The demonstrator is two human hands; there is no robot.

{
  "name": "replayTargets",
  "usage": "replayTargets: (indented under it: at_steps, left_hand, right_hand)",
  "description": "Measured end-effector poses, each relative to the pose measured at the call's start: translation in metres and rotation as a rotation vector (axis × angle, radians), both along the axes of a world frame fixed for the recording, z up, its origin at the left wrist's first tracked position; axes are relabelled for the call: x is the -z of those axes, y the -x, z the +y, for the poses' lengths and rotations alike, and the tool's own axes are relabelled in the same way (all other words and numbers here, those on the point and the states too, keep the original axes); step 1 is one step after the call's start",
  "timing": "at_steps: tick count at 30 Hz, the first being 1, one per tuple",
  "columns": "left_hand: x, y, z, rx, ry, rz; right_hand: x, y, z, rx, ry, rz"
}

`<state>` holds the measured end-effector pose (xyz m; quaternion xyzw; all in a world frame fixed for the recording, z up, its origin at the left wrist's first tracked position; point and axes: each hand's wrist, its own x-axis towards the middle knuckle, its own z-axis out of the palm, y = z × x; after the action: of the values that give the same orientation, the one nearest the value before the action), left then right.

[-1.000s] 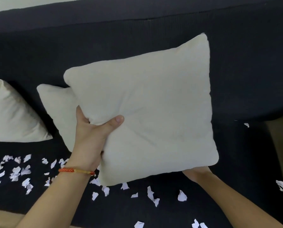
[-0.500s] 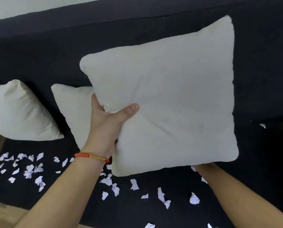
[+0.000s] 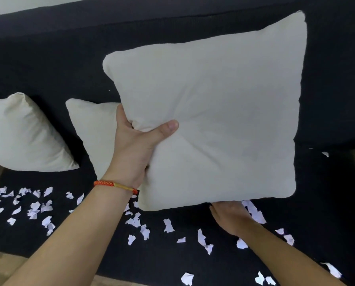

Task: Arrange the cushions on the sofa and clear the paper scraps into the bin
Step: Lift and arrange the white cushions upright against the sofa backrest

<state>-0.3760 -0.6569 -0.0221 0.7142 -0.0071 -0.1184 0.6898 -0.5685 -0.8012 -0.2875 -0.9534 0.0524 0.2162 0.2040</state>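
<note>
Your left hand (image 3: 135, 149) grips the big square cream cloth cushion (image 3: 220, 112) by its left edge, up against the dark sofa back (image 3: 48, 58) | your right hand (image 3: 232, 217) is under its bottom edge, fingers hidden, can't tell | torn white paper scraps (image 3: 34, 207) lie on the seat.

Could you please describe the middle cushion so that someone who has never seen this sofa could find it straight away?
On the dark sofa, three cream cushions stand in a row along the backrest. The middle cushion leans there, between the far-left cushion and the large cushion gripped by the left hand. Unlike its neighbours, it is half hidden behind that hand and cushion.
</note>
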Motion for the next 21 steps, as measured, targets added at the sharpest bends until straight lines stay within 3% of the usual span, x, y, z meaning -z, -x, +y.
replayTargets:
  at_steps: [4, 6, 8, 11, 21]
  left_hand:
    - [0.002, 0.000, 0.000, -0.011, 0.012, -0.033]
    - [0.003, 0.000, -0.002, -0.016, 0.024, -0.043]
    - [0.005, -0.002, -0.006, -0.021, 0.033, -0.062]
    - [0.004, -0.004, -0.017, 0.016, 0.026, -0.102]
    - [0.006, 0.008, -0.060, 0.106, -0.021, -0.131]
  right_hand:
    - [0.011, 0.037, -0.007, -0.078, -0.040, -0.229]
    - [0.006, 0.034, -0.029, 0.044, 0.008, -0.256]
    - [0.004, 0.025, -0.059, 0.235, 0.070, -0.155]
    - [0.004, 0.017, -0.089, 0.391, -0.030, 0.027]
    - [0.010, 0.079, -0.044, 0.158, -0.179, 0.042]
